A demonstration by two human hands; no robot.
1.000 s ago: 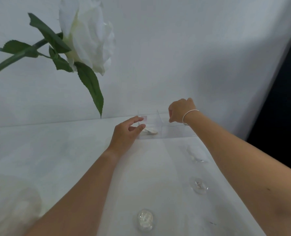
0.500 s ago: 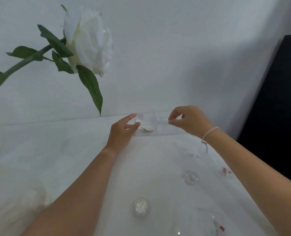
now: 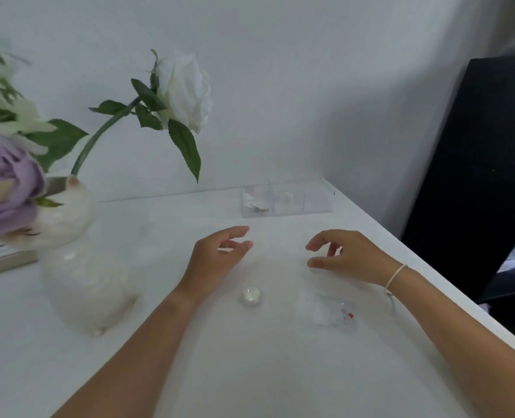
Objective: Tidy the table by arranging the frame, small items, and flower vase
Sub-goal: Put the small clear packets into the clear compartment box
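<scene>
Hands held empty over table (image 3: 250, 372): left hand (image 3: 214, 260) and right hand (image 3: 349, 257) loosely open, likely poised for round jar (image 3: 252, 295); organizer box (image 3: 286, 199) parked at back.

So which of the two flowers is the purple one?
The big bloom at the far left edge, low beside the vase; the white rose stands higher on its long stem.

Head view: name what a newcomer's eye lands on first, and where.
The white rose arches up left of centre from the white vase, a purple bloom at the left edge. Both hands, left hand and right hand, hover open over the table.
</scene>
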